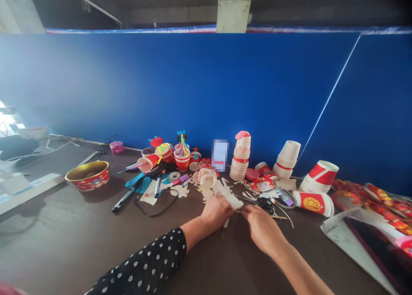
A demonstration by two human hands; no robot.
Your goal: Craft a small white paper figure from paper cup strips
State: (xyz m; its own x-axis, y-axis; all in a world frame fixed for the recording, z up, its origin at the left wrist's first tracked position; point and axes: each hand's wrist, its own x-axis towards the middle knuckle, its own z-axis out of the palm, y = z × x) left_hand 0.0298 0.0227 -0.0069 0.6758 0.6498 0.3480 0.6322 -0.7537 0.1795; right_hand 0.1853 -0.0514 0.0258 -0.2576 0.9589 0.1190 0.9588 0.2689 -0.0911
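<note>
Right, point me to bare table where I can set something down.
Bare table lies left of the dotted sleeve, this side of the red bowl; another patch sits between the right forearm and the white panel. It is crowded beyond the left hand and right hand, along the blue partition: cups, pens, paper scraps.

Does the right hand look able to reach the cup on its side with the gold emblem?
Probably yes: the cup lies to the right of the right hand, its near side unblocked, though that hand seems occupied at the white paper piece.
</note>
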